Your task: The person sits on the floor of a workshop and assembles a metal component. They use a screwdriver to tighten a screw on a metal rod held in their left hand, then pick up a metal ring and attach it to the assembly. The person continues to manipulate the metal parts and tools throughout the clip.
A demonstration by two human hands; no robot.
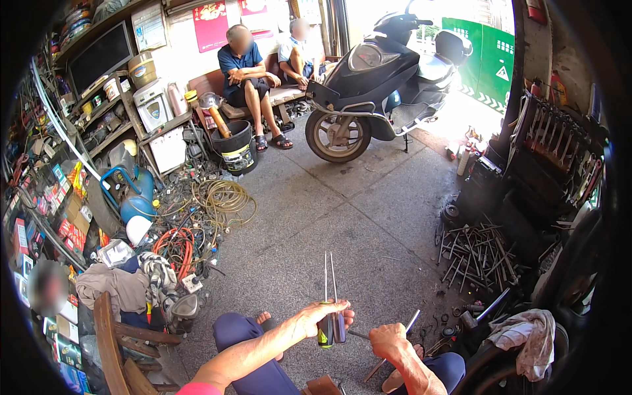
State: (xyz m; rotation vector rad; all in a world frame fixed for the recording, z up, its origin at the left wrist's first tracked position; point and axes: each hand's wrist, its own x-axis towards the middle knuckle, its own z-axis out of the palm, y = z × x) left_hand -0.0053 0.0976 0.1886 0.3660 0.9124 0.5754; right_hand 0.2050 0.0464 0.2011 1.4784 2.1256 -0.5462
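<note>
Screwdrivers (331, 309) — two, shafts upright, handles clasped together in the left hand (320, 318) over the concrete floor (342, 217). Right hand (390, 341) closed on a thin metal rod (398, 342) just beside them. Step, by my judgement: tool selection; the next move called for a steady grip. Containers — a black bucket (235, 148) held a mallet; a pale tub (142, 69) on the shelf, contents unseen.

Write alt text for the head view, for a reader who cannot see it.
A seated person's left hand holds two screwdrivers upright by their dark handles, while the right hand grips a thin metal rod. Ahead on the concrete floor stand a black scooter, two people on a bench, coiled cables and scattered tools.
</note>
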